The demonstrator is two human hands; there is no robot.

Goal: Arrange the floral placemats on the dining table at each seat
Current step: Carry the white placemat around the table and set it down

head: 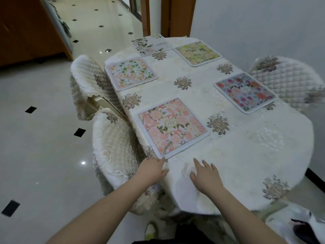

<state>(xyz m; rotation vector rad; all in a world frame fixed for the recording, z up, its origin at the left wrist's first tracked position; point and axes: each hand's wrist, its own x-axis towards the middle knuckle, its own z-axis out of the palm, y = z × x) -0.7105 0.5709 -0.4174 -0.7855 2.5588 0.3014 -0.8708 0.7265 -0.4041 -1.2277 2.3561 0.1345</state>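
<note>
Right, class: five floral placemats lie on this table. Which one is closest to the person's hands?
The pink-flowered placemat at the near left seat. Its near corner meets the left hand, with the right hand just beside it; the other four lie farther up the table.

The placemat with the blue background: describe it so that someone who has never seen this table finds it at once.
Start at the dining table under its cream embroidered cloth, then go to the long edge by the wall, beside the quilted chair. The blue placemat lies there, nearer the person than the yellow-green placemat. It alone has a pale blue ground, crowded with red, pink and orange flowers.
</note>
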